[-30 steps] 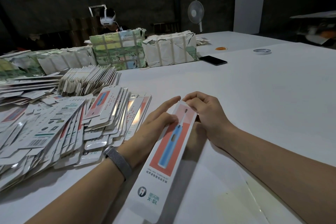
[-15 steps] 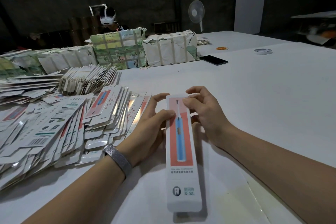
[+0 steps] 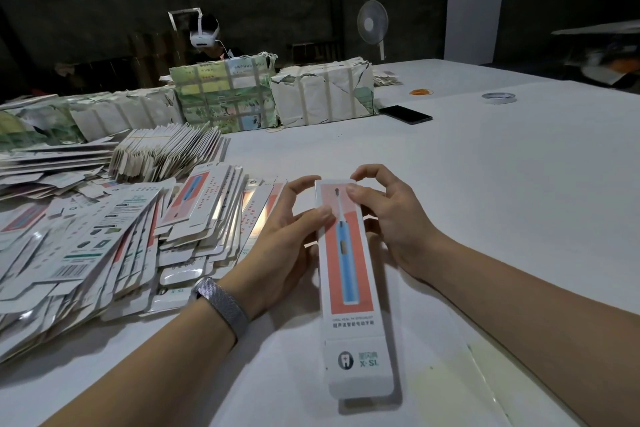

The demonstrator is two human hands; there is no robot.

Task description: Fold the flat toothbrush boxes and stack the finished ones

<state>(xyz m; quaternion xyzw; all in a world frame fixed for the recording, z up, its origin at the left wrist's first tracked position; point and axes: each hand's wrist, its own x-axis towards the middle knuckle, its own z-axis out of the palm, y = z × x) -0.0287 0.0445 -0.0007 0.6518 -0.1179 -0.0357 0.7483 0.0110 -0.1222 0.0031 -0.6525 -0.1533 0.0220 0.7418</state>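
Right now a long white cardboard toothbrush box with a blue brush printed on an orange panel (image 3: 349, 267) is held just above the white desk (image 3: 502, 191). Its far end is pinched by both hands. The left hand (image 3: 280, 246) is curled at the box's left edge, with the thumb pressed on the front. The right hand (image 3: 388, 218) is curled at the box's right edge, with a fingertip on the front and the other fingers bent above the top end. Whether the far end flap is tucked shut cannot be told. The near end looks closed, and the box looks puffed up into shape, so this one seems almost done.

Left of the box, a big messy heap of flat printed box cards (image 3: 104, 239) is spread on the desk. A lot of folding seems to be left. No neat stack of finished boxes can be seen. Far behind the box, wrapped paper bundles (image 3: 322, 97) are lined up.
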